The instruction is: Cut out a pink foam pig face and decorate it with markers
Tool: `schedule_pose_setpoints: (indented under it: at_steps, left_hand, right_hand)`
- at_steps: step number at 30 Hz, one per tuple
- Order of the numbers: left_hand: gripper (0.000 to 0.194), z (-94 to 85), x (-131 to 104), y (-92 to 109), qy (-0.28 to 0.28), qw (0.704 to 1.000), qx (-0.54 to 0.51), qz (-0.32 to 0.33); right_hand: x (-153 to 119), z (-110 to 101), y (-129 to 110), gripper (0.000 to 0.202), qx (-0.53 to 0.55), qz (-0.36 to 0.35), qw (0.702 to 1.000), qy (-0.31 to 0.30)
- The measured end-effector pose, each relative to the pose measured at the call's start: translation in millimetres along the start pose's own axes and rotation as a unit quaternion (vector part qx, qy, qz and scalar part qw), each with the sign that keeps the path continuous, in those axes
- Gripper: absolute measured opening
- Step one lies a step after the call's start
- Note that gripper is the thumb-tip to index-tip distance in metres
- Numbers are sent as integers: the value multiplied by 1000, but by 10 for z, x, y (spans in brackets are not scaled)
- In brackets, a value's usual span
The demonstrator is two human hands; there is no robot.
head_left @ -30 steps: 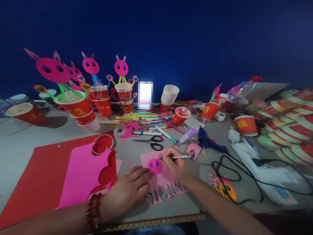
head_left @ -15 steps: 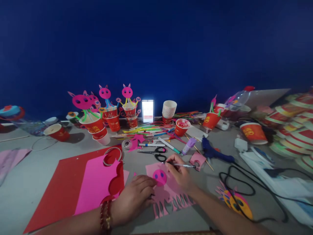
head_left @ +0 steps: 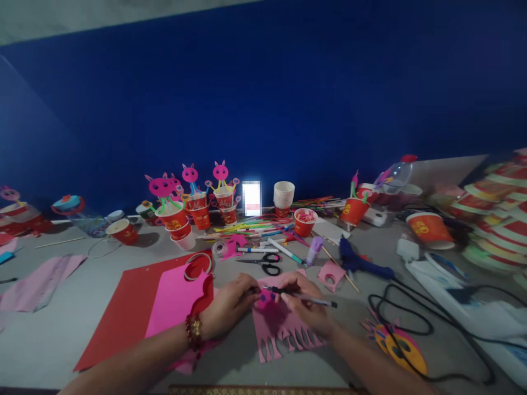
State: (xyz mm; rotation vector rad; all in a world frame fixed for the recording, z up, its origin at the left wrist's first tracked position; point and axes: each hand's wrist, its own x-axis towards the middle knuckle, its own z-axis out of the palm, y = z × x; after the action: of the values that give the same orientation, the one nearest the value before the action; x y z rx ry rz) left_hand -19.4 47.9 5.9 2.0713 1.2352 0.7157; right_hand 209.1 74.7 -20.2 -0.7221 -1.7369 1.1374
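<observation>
My right hand (head_left: 307,304) holds a pen (head_left: 317,300) in a pinch, its tip pointing left toward my left fingers. Close by, my left hand (head_left: 233,302) has its fingers curled and pressed together at the left edge of a bright pink paper disc (head_left: 269,306) with two blue eye spots. The fingers partly cover the disc's edge. Beneath lies a light pink sheet (head_left: 284,334) with a row of leaf-shaped cut-outs along its near side. Black-handled scissors (head_left: 269,263) lie just beyond my hands.
Red card (head_left: 107,323) and pink card (head_left: 171,296) lie left, with a tape roll (head_left: 198,266) on top. Cups with pink paper animals (head_left: 171,216) stand behind. Right are a glue stick (head_left: 315,250), a blue glue gun (head_left: 362,262), a black cord (head_left: 395,285) and stacked cups (head_left: 498,219).
My left hand has moved up to the disc's edge and its fingers have closed together. The pen has come left over the disc. The view has shifted, showing more on the left.
</observation>
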Motion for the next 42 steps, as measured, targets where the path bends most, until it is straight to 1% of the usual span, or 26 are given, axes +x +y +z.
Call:
schedule_pose_setpoints:
  at_steps: [3, 7, 10, 14, 18, 21, 22, 24, 25, 26, 28, 30, 31, 32, 35, 37, 39, 40, 42]
  left_hand:
    - [18, 77, 32, 22, 3, 1000, 9, -1]
    - [17, 119, 55, 104, -13, 999, 28, 11]
    - [18, 106, 70, 185, -32, 996, 76, 17]
    - [19, 121, 76, 239, -66, 985, 156, 27]
    - [19, 177, 66, 240, -62, 980, 185, 28]
    - [22, 165, 48, 270, -57, 976, 208, 42]
    - [23, 143, 38, 283, -54, 974, 217, 46]
    - [26, 77, 5, 296, -44, 969, 239, 50]
    - [27, 37, -18, 293, -38, 966, 250, 49]
    - [29, -3, -45, 283, -31, 964, 260, 48]
    - [32, -76, -110, 250, -22, 958, 282, 47]
    - [35, -133, -179, 227, -24, 952, 302, 53]
    - [36, -157, -212, 229, -27, 946, 315, 66]
    - [37, -179, -241, 242, -32, 940, 329, 89]
    - [38, -242, -300, 342, -44, 911, 361, 193]
    - [32, -271, -313, 432, -35, 904, 352, 240]
    - [26, -274, -307, 514, -9, 911, 321, 260]
    - [26, -265, -296, 548, 2, 915, 302, 269]
    - [31, -237, -256, 599, 3, 919, 271, 288]
  right_hand:
    - [-25, 13, -52, 7, -11, -16, 1000, -7]
    - [-10, 10, -160, 7, -33, -35, 999, 9]
    - [-1, 10, -192, 6, -11, -19, 1000, 10]
    - [2, 25, -158, 8, 36, -13, 999, -14]
    - [3, 18, -167, 12, 49, 2, 998, -27]
    - [13, -41, -205, 20, 97, 36, 993, -49]
    - [23, -71, -212, 24, 119, 46, 991, -45]
    - [55, -135, -203, 31, 145, 60, 988, -14]
    - [76, -160, -189, 33, 140, 62, 988, 2]
    - [97, -176, -170, 34, 121, 61, 991, 5]
    - [128, -172, -129, 35, 68, 50, 996, -43]
    - [129, -122, -101, 38, -5, 18, 995, -97]
    - [118, -88, -97, 39, -49, -4, 993, -111]
    - [101, -52, -100, 40, -95, -26, 988, -115]
    - [38, 28, -138, 40, -205, -88, 967, -124]
    - [2, 54, -163, 42, -231, -116, 955, -146]
    - [-26, 63, -167, 45, -235, -132, 948, -167]
    - [-38, 65, -159, 46, -230, -137, 947, -175]
    - [-60, 62, -127, 46, -216, -142, 949, -180]
